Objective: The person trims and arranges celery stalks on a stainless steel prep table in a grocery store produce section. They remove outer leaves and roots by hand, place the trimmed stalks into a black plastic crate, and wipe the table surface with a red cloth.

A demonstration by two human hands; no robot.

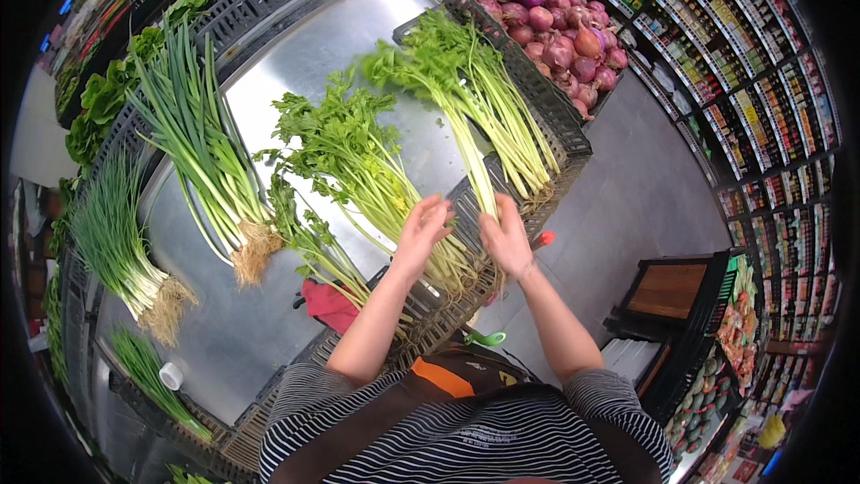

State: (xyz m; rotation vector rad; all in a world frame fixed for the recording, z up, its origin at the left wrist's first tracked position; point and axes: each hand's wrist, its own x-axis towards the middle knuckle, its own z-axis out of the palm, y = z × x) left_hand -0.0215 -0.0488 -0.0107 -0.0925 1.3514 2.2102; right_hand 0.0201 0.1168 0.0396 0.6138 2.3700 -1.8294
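My right hand grips the lower stalks of a leafy celery bunch, whose blurred leaves point away from me over the metal counter. Just left of it, my left hand is raised with its fingers apart, above the stalks of a larger celery pile. That pile's roots rest on the black crate edge near my body. Another celery bunch lies on the right, beside the onions. A smaller leafy bunch lies left of my left forearm, partly hidden by it.
Leeks, thin green onions and chives lie to the left on the metal counter. A red cloth and a white tape roll are there too. Red onions fill the far right crate; shelves stand beyond.
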